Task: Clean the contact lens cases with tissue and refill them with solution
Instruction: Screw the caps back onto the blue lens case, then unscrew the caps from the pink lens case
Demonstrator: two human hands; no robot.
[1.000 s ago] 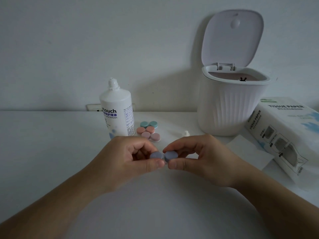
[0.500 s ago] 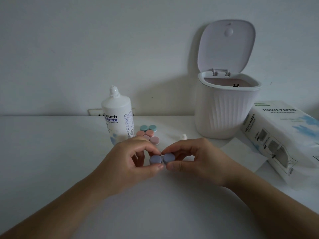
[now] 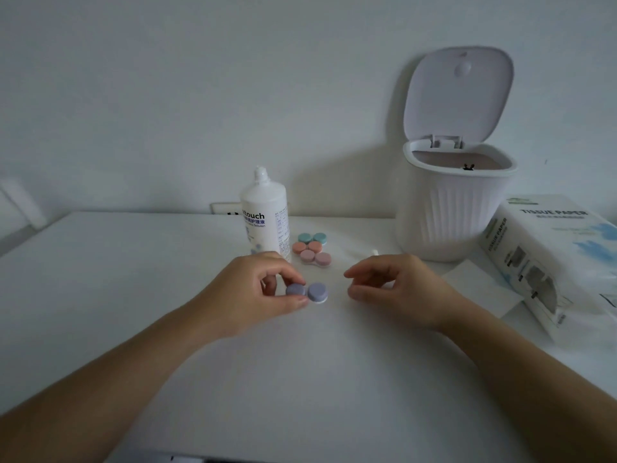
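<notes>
A purple contact lens case (image 3: 315,292) with both caps on sits at the middle of the white table (image 3: 100,279). My left hand (image 3: 253,292) pinches its left cap between thumb and forefinger. My right hand (image 3: 397,289) hovers just right of the case, fingers loosely curled, holding nothing. Behind them stands the white solution bottle (image 3: 265,215) with its cap off. Beside the bottle lie a teal case (image 3: 312,238), an orange-pink case (image 3: 307,247) and a pink case (image 3: 315,257). A tissue pack (image 3: 547,259) lies at the right with a loose tissue sheet (image 3: 480,292) in front of it.
A white ribbed bin (image 3: 454,208) with its lid up stands at the back right. A small white bottle cap (image 3: 374,252) rests between the cases and the bin. A wall socket (image 3: 225,208) shows behind the bottle.
My right hand has let go of the purple case's right cap and drawn away to the right. My left hand still pinches the left cap. The view has shifted.
</notes>
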